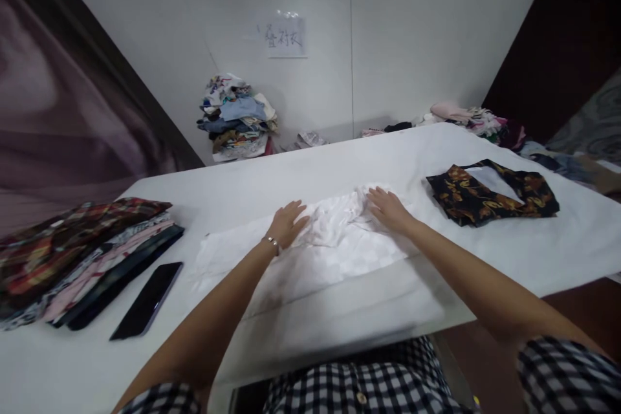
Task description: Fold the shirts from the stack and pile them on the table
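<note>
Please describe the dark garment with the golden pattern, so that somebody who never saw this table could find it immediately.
Start from the white table and go to its right side, past the white garment under both hands. There lies the dark garment, spread flat and touched by nothing. Its black cloth with orange-gold swirls and a pale inner panel sets it apart from the plaid stack of folded clothes on the left.

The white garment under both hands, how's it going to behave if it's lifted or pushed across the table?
The white garment will probably be floppy: it is bunched into soft wrinkles between the left hand and right hand. It looks thin, so likely light. Pushed, it would probably crumple rather than slide whole, since it lies on the cloth-covered table.
</note>
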Motion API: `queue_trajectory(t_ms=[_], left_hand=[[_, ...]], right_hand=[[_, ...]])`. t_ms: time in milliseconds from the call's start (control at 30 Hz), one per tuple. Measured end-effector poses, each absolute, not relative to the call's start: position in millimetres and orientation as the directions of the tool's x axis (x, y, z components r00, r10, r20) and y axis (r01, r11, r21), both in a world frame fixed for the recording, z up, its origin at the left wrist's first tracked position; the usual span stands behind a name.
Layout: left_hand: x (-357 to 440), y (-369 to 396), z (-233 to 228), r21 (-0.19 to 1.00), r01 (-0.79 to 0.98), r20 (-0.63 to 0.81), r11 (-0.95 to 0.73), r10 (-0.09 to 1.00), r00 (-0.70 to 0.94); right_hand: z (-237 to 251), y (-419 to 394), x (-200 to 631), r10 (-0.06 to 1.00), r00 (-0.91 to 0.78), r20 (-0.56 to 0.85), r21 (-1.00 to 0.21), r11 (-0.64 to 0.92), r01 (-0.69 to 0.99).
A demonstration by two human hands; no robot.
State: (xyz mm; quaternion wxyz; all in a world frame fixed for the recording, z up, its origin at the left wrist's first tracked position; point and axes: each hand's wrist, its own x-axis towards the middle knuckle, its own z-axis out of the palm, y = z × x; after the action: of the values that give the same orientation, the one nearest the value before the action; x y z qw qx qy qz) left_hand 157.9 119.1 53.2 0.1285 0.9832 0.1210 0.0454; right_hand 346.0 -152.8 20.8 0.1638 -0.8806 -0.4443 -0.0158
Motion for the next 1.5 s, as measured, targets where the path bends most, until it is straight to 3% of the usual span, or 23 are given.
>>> queue_trajectory(t_ms=[200, 400, 600, 700, 800, 900, 1000, 1133, 1233, 1500], left_hand=[[47.0, 150.1, 22.2, 0.271, 0.501, 0.127, -0.822, 0.546, 0.828], [-42.2, 152.6, 18.3, 0.325, 0.691, 0.197, -0.646, 0.761, 0.618], [-86.8, 153.3, 26.6, 0.289, 0.888, 0.111, -0.357, 0.934, 0.339], [-80.2, 150.7, 27.5, 0.221, 0.918, 0.017, -0.33, 0.942, 0.335], [-70.0, 148.8, 28.3, 0.235, 0.916, -0.018, -0.326, 0.941, 0.339], [-66.4, 144.6, 31.3, 0.269, 0.896, 0.082, -0.352, 0.936, 0.343], [-66.6, 136.2, 33.0, 0.284, 0.845, 0.188, -0.453, 0.891, 0.414], [-63.6, 125.3, 26.4, 0.264, 0.826, 0.065, -0.497, 0.864, 0.499], [-60.6, 123.2, 20.1, 0.281, 0.814, 0.049, -0.508, 0.855, 0.517], [-72.3, 138.7, 23.8, 0.343, 0.832, 0.091, -0.437, 0.896, 0.434]], right_hand=[[17.1, -150.3, 277.6, 0.876, 0.423, 0.231, -0.293, -0.352, 0.889], [-25.2, -149.8, 277.1, 0.897, 0.428, 0.113, -0.217, -0.399, 0.891], [-18.0, -136.1, 268.7, 0.866, 0.39, 0.312, -0.179, -0.35, 0.92], [3.0, -104.3, 245.6, 0.885, 0.297, 0.358, -0.187, -0.243, 0.952], [14.5, -65.3, 221.3, 0.916, 0.219, 0.337, -0.215, -0.152, 0.965], [10.9, -34.2, 202.3, 0.952, 0.161, 0.26, -0.24, -0.098, 0.966], [-2.5, -18.9, 191.6, 0.97, 0.143, 0.197, -0.241, -0.093, 0.966], [-16.6, -16.1, 189.0, 0.978, 0.145, 0.152, -0.216, -0.111, 0.97], [-16.0, -15.4, 190.5, 0.974, 0.159, 0.161, -0.195, -0.126, 0.973], [-4.6, -14.8, 198.5, 0.945, 0.236, 0.226, -0.198, -0.193, 0.961]])
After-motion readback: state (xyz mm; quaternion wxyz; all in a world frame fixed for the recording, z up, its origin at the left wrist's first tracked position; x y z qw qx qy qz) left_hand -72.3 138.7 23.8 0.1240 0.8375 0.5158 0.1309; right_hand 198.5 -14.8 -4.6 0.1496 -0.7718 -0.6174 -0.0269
